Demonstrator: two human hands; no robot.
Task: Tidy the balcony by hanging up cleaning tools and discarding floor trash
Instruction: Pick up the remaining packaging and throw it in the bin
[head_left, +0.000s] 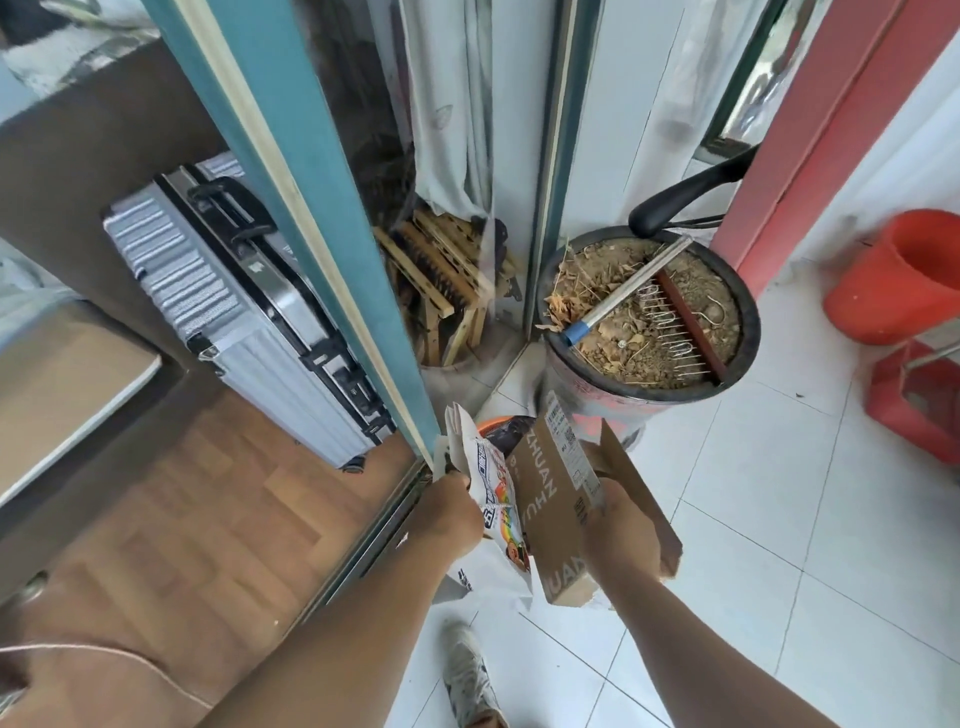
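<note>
- A grey suitcase (228, 312) stands behind the teal door frame (311, 208), on the wood floor.
- A big pot (644, 384) of dry soil sits on the white tiles, with a metal rod (623, 291) lying across it.
- A red bucket (898, 280) stands well to the right.
- The right hand (623, 530) grips a flattened cardboard box (550, 499).
- The left hand (452, 514) grips a printed plastic bag (498, 504), just beside the box.

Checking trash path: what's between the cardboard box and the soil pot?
Head view: an orange-rimmed bin with a dark liner sits just past the box, in front of the pot; otherwise only white floor tile.
</note>
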